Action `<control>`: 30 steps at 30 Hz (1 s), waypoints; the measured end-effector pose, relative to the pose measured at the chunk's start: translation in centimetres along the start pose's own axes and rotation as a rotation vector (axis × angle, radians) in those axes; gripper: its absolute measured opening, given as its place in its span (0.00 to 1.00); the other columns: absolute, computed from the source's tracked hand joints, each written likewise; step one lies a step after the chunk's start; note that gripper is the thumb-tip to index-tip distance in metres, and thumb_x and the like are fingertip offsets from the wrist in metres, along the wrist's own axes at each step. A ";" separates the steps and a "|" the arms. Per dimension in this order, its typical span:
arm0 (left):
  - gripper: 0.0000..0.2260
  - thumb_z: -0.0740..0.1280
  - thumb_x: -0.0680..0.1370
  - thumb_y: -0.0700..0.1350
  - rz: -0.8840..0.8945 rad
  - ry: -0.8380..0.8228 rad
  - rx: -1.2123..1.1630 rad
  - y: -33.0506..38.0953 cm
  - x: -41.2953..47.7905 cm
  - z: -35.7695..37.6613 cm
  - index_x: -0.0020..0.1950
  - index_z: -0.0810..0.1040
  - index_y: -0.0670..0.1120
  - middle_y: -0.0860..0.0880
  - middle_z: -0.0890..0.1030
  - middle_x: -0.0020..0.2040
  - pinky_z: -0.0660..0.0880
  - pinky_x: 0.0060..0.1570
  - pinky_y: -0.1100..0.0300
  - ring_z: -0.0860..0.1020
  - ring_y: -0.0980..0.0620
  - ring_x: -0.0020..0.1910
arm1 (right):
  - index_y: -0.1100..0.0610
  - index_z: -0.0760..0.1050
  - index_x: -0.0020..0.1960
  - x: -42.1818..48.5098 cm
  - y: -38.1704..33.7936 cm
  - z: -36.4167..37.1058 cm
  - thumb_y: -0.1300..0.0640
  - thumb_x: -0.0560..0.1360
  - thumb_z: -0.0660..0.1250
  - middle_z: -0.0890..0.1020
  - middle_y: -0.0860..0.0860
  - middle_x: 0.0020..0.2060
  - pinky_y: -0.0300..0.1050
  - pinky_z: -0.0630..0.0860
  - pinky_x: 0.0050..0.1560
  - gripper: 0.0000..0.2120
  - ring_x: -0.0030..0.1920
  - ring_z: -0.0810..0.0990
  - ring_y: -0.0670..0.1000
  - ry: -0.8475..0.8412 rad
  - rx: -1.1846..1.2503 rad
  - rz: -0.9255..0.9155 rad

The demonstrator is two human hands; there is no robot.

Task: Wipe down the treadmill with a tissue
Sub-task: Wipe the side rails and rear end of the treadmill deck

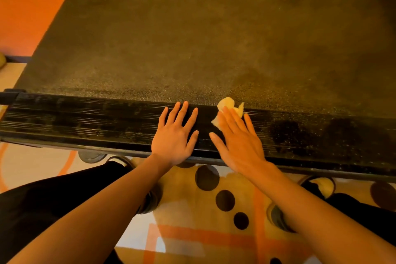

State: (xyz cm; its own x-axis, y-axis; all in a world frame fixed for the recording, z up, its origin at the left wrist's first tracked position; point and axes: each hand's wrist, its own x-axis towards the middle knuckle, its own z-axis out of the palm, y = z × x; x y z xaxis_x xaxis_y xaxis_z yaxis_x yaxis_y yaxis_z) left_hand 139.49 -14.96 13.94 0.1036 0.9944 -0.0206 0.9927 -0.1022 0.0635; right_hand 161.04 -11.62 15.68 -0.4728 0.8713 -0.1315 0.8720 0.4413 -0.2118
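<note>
The treadmill fills the upper view, with a dusty black belt (214,45) and a ribbed black side rail (85,120) running along the near edge. My left hand (176,135) lies flat on the rail with straight, spread fingers. Just to its right, my right hand (237,141) presses a crumpled pale tissue (228,104) flat against the rail with straight fingers. The tissue pokes out beyond the fingertips at the belt's edge; the rest of it is hidden under the hand.
The rail right of my hands (321,135) is speckled with dust, with darker patches. Below the rail lies a patterned rug (214,210) with dark dots and orange lines. My dark-trousered legs (53,199) kneel at bottom left. Orange floor (25,17) shows at upper left.
</note>
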 end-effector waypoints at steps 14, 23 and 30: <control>0.29 0.47 0.85 0.60 -0.007 -0.026 -0.018 0.1 0.0 -0.3 0.84 0.58 0.50 0.42 0.58 0.84 0.51 0.80 0.38 0.52 0.40 0.83 | 0.53 0.51 0.85 0.3 0.3 -0.2 0.31 0.79 0.26 0.52 0.52 0.84 0.58 0.40 0.82 0.44 0.84 0.44 0.52 -0.019 -0.018 0.022; 0.29 0.48 0.85 0.60 -0.005 -0.025 -0.016 0.3 0.0 -0.3 0.84 0.58 0.50 0.42 0.57 0.84 0.51 0.80 0.39 0.52 0.40 0.83 | 0.53 0.47 0.85 0.7 -1.2 0.1 0.30 0.78 0.27 0.47 0.53 0.84 0.58 0.36 0.82 0.44 0.83 0.38 0.55 -0.038 0.036 0.197; 0.29 0.47 0.85 0.60 0.001 -0.033 -0.015 0.2 0.0 -0.3 0.84 0.58 0.50 0.42 0.57 0.84 0.52 0.80 0.37 0.53 0.39 0.83 | 0.47 0.43 0.85 -0.4 3.1 -1.3 0.28 0.75 0.24 0.42 0.46 0.84 0.56 0.37 0.82 0.43 0.82 0.35 0.47 -0.092 0.010 -0.042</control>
State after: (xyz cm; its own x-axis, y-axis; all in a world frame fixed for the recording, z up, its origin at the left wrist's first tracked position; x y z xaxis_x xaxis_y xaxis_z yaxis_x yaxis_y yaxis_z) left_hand 139.65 -14.97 14.29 0.1064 0.9929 -0.0534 0.9917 -0.1020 0.0788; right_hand 164.11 -10.29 16.27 -0.5193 0.8281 -0.2110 0.8499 0.4746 -0.2289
